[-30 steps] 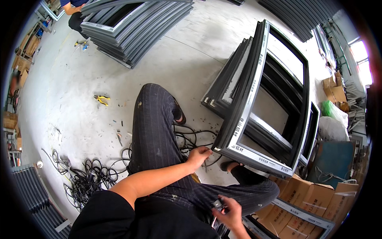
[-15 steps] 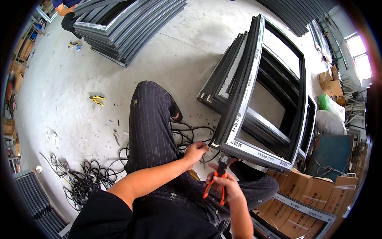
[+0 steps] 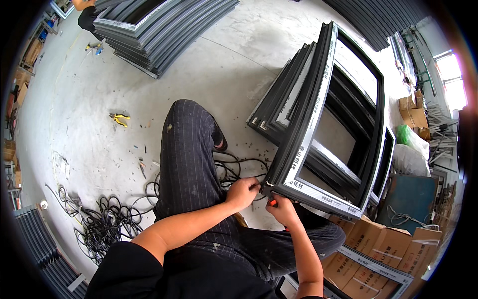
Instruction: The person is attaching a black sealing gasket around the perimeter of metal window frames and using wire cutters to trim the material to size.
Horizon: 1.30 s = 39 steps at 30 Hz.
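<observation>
Hands both at near corner of the big dark frame [image 3: 312, 122], roughly 5 o'clock from view centre. Left hand [image 3: 243, 193]: thumb and fingers drawn together at the corner; can't tell if it's pinching an edge or a small part. Right hand [image 3: 285, 212]: curled closed round an orange-gripped tool [image 3: 273, 203], mostly hidden by the fist, its front end up at the same corner.

Frame stands tilted, spanning 1 to 5 o'clock, more frames [image 3: 279, 99] packed behind its left side. Labels: pale film strip [image 3: 326, 198] on the face, large dark characters plus a smaller line of print. Cartons [image 3: 386, 249] at 4 o'clock carry dark lettering, too small to read reliably.

Around: stacked frames [image 3: 172, 37] at 11, yellow-handled pliers [image 3: 119, 119] on the floor [image 3: 79, 99] at 9–10, tangled black cable [image 3: 109, 224] at 8, plastic bags [image 3: 412, 152] at 3. In the way: person's bent left leg [image 3: 186, 154] between the cable tangle and the work; right leg [image 3: 308, 239] folded just below the frame. Another person [image 3: 87, 16] partly visible at 10–11.
</observation>
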Motion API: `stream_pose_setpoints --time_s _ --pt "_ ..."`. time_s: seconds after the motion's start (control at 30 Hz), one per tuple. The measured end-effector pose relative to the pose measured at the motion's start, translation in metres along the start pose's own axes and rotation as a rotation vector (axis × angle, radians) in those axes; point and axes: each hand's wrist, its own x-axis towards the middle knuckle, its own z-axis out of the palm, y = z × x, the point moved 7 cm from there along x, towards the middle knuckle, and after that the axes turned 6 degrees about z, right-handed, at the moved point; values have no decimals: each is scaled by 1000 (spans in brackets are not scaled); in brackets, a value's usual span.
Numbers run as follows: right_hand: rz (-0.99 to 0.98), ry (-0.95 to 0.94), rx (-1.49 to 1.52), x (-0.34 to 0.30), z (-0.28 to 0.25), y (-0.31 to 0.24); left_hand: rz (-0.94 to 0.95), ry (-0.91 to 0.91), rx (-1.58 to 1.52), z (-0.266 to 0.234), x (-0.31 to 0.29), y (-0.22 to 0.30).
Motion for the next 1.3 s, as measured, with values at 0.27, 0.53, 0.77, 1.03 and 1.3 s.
stream_pose_setpoints --time_s 0.27,0.53,0.77,1.03,1.3 --pt "-137 116 -105 2 -4 -7 161 4 129 -3 5 9" --pt "-210 208 -175 1 -6 -8 86 -35 90 -2 6 4" --pt "-152 249 -293 2 -3 -3 45 -73 83 1 7 -4" --pt "104 308 -689 -69 -62 -19 13 -68 196 -3 8 -9" --pt "-88 123 -573 -206 -5 -75 -182 -109 -360 27 4 -52"
